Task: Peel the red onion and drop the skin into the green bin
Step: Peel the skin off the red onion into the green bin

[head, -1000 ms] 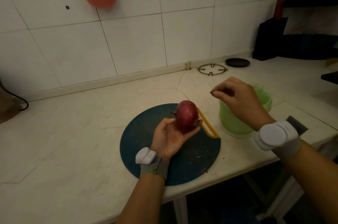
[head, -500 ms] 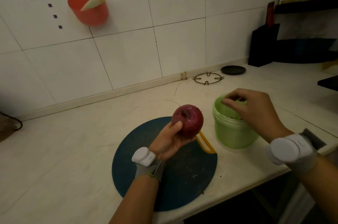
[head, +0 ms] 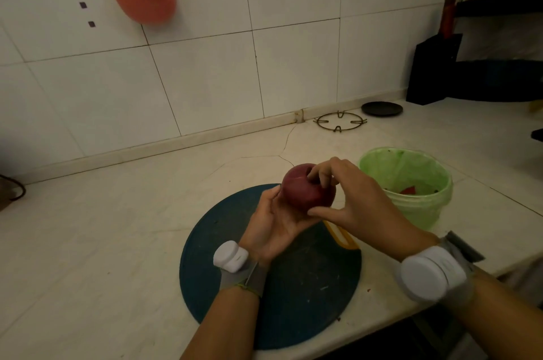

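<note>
Left hand (head: 274, 220) cupped the round red onion (head: 307, 190) mid-frame above the dark round board (head: 235, 295) — right hand (head: 357, 204) pinched its top; a torn scrap might miss the green plastic bin (head: 411, 207) at right.

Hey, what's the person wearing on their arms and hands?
Both hands are bare, no gloves, and no sleeves show on the forearms. Each wrist carries a grey fabric strap with a rounded white plastic device on it: one on the left wrist, one on the right wrist. The left strap also has a thin yellow-green edge. No cables are visible.
</note>
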The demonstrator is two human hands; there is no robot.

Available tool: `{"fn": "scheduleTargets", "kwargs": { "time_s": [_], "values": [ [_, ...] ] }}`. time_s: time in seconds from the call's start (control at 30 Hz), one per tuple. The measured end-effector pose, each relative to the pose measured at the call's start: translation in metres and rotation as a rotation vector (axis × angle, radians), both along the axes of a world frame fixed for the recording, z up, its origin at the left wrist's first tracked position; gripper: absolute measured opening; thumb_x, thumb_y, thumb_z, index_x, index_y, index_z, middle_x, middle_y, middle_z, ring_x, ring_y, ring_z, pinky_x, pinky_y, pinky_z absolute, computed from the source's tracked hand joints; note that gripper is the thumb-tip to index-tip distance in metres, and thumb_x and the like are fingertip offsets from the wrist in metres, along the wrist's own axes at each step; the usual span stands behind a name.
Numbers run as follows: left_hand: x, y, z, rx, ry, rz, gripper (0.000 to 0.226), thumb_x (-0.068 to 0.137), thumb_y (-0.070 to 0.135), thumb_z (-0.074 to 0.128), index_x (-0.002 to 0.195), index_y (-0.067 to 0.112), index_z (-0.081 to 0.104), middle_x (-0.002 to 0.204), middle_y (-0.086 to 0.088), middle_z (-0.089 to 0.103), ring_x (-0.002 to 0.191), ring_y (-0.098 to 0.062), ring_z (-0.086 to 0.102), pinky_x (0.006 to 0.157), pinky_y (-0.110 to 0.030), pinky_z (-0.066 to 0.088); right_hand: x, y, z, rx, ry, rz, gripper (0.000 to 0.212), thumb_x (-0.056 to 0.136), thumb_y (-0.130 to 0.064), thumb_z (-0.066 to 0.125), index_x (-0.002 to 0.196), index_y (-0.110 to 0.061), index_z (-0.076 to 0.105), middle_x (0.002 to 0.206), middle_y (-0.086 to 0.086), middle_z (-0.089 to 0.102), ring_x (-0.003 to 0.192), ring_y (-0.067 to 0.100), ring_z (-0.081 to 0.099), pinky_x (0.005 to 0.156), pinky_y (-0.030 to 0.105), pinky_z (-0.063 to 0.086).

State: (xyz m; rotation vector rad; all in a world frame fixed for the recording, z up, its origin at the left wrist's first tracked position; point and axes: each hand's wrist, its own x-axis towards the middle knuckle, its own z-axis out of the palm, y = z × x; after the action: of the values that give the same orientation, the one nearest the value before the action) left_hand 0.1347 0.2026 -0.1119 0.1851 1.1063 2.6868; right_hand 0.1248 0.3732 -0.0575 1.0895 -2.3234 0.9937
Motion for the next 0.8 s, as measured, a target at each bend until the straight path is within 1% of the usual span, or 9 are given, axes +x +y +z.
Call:
{"fn": "scheduleTargets", "kwargs": {
  "time_s": [0.03, 0.1, 0.17, 0.23, 0.3, 0.43, 0.57, 0.67, 0.8],
  "values": [
    [0.000, -0.002, -0.001, 0.002, 0.019, 0.005, 0.058, 0.081, 0.036, 0.064, 0.132, 0.011, 0.051, 0.131, -0.025, 0.054, 0.121, -0.040, 0.052, 0.093, -0.047, 0.051, 0.000, -0.001, -0.001, -0.029, 0.009, -0.002, 0.041, 0.066, -0.023, 0.081, 0.086, -0.018, 0.045, 0.102, -0.006, 0.057, 0.093, 0.012, 0.051, 0.077, 0.021, 0.044],
    [0.000, -0.004, -0.002, 0.010, 0.061, 0.029, 0.079, 0.074, 0.032, 0.077, 0.140, 0.011, 0.039, 0.135, -0.026, 0.050, 0.121, -0.041, 0.052, 0.090, -0.046, 0.051, 0.001, -0.002, -0.005, -0.075, 0.039, -0.014, 0.039, 0.067, -0.017, 0.080, 0.086, -0.018, 0.046, 0.102, -0.007, 0.057, 0.093, 0.009, 0.050, 0.079, 0.018, 0.042],
    [0.000, -0.006, -0.002, 0.021, 0.104, 0.041, 0.089, 0.067, 0.028, 0.084, 0.140, 0.010, 0.038, 0.134, -0.026, 0.050, 0.119, -0.042, 0.053, 0.087, -0.045, 0.053, 0.003, -0.005, -0.009, -0.096, 0.084, -0.014, 0.039, 0.067, -0.013, 0.080, 0.088, -0.017, 0.047, 0.106, -0.009, 0.055, 0.095, 0.004, 0.048, 0.081, 0.011, 0.039],
    [0.002, -0.007, -0.003, 0.025, 0.146, 0.054, 0.084, 0.059, 0.025, 0.088, 0.132, 0.009, 0.048, 0.123, -0.023, 0.060, 0.112, -0.039, 0.059, 0.084, -0.043, 0.054, 0.006, -0.007, -0.013, -0.085, 0.142, 0.007, 0.039, 0.068, -0.014, 0.080, 0.090, -0.017, 0.048, 0.112, -0.007, 0.053, 0.101, 0.003, 0.046, 0.086, 0.008, 0.036],
    [0.003, -0.006, -0.002, 0.036, 0.168, 0.051, 0.078, 0.054, 0.024, 0.090, 0.123, 0.009, 0.055, 0.115, -0.020, 0.065, 0.107, -0.036, 0.062, 0.083, -0.043, 0.055, 0.007, -0.007, -0.015, -0.054, 0.192, 0.017, 0.039, 0.069, -0.016, 0.080, 0.091, -0.018, 0.048, 0.116, -0.004, 0.054, 0.106, 0.005, 0.046, 0.090, 0.011, 0.036],
    [0.004, -0.007, -0.001, 0.048, 0.166, 0.058, 0.073, 0.050, 0.021, 0.092, 0.117, 0.011, 0.063, 0.114, -0.019, 0.066, 0.106, -0.035, 0.063, 0.085, -0.045, 0.055, 0.007, -0.009, -0.013, 0.011, 0.247, 0.024, 0.041, 0.070, -0.018, 0.078, 0.092, -0.021, 0.044, 0.119, -0.003, 0.053, 0.108, 0.007, 0.045, 0.091, 0.013, 0.036],
    [0.005, -0.007, 0.000, 0.010, 0.159, 0.073, 0.087, 0.051, 0.022, 0.091, 0.127, 0.008, 0.051, 0.118, -0.019, 0.063, 0.108, -0.035, 0.062, 0.084, -0.044, 0.055, 0.003, -0.009, -0.010, 0.084, 0.258, 0.032, 0.045, 0.068, -0.018, 0.079, 0.091, -0.023, 0.041, 0.115, -0.008, 0.046, 0.103, 0.001, 0.038, 0.088, 0.009, 0.033],
    [0.006, -0.006, 0.002, -0.025, 0.156, 0.069, 0.091, 0.053, 0.023, 0.091, 0.132, 0.008, 0.046, 0.123, -0.020, 0.059, 0.111, -0.036, 0.060, 0.084, -0.043, 0.054, -0.001, -0.007, -0.009, 0.125, 0.246, 0.027, 0.047, 0.066, -0.019, 0.081, 0.088, -0.023, 0.040, 0.110, -0.006, 0.047, 0.100, 0.001, 0.035, 0.085, 0.007, 0.032],
    [0.007, -0.005, 0.003, -0.055, 0.141, 0.068, 0.088, 0.054, 0.022, 0.090, 0.131, 0.011, 0.047, 0.124, -0.019, 0.058, 0.111, -0.035, 0.060, 0.083, -0.042, 0.054, -0.004, -0.007, -0.007, 0.155, 0.244, 0.025, 0.049, 0.064, -0.019, 0.081, 0.087, -0.022, 0.038, 0.102, -0.003, 0.047, 0.091, 0.006, 0.037, 0.074, 0.014, 0.036]
  ]
}}
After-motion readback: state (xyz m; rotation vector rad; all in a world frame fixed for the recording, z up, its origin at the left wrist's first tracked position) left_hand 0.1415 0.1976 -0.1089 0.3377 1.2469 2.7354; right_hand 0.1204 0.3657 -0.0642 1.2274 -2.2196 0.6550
